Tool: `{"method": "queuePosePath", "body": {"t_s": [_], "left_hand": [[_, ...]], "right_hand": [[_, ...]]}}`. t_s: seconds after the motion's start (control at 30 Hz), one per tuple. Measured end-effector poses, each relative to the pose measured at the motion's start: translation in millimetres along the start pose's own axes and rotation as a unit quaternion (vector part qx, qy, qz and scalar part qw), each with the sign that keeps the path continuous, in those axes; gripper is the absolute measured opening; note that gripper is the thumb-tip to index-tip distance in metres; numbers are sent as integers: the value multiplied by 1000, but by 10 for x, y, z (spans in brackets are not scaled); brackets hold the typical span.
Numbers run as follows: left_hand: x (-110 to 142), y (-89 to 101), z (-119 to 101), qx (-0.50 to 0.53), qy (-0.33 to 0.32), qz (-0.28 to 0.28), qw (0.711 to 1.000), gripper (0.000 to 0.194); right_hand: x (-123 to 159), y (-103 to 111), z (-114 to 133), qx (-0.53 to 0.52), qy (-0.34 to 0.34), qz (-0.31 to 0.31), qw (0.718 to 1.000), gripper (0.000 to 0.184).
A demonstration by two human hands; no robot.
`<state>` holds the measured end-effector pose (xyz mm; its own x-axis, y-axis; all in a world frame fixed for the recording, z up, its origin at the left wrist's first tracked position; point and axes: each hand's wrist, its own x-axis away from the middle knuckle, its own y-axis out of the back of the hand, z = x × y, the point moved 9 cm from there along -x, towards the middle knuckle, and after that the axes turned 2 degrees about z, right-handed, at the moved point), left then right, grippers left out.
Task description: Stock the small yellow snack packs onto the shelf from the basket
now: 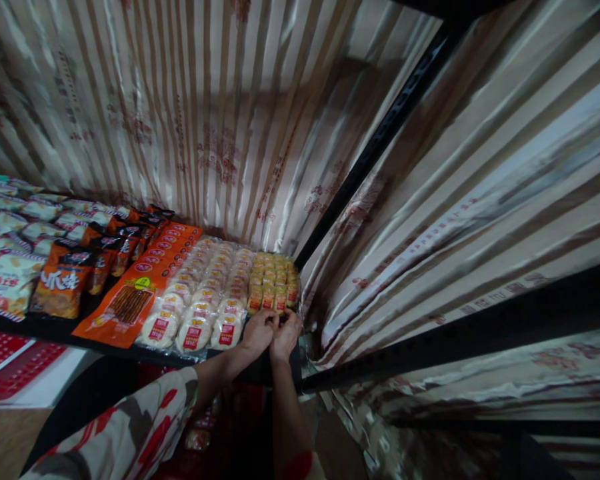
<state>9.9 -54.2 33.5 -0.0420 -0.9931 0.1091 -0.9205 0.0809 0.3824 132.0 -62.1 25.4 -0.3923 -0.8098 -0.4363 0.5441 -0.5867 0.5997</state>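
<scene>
Small yellow snack packets [273, 277] stand in tight rows at the right end of the black shelf [250, 363]. Right in front of them, my left hand [259, 331] and my right hand [285, 335] are close together, fingers curled in at the lower edge of the front row. Whatever is between the fingers is hidden and dim. Just left of my hands lie rows of round white rice crackers [195, 327] in clear wrappers with red labels. Beside those is a flat orange snack bag [130, 300] with brown sticks pictured on it.
Further left stand orange-and-black bags [63, 280] and white snack bags [5, 280]. A black upright post [375, 143] rises at the shelf's right corner, with a black rail [455, 327] running right. Pleated printed curtain [220, 120] hangs behind. Red perforated material [15, 367] shows below left.
</scene>
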Motion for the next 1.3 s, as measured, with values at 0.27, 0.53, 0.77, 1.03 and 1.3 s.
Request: {"method": "queuePosePath", "body": {"t_s": [0.27, 0.53, 0.77, 1.03, 1.3], "left_hand": [[127, -14, 37, -12, 34, 13, 999, 23], [321, -19, 186, -27, 28, 22, 999, 21], [558, -25, 339, -30, 4, 28, 999, 23], [965, 121, 431, -60, -63, -2, 996, 28], [1414, 312, 576, -106, -130, 17, 986, 27]], "right_hand": [[180, 66, 47, -39, -14, 6, 999, 28], [479, 42, 113, -62, -21, 51, 997, 32], [730, 54, 154, -72, -20, 83, 994, 30], [1081, 203, 445, -90, 12, 93, 992, 27], [1606, 129, 475, -126, 65, 108, 984, 28]]}}
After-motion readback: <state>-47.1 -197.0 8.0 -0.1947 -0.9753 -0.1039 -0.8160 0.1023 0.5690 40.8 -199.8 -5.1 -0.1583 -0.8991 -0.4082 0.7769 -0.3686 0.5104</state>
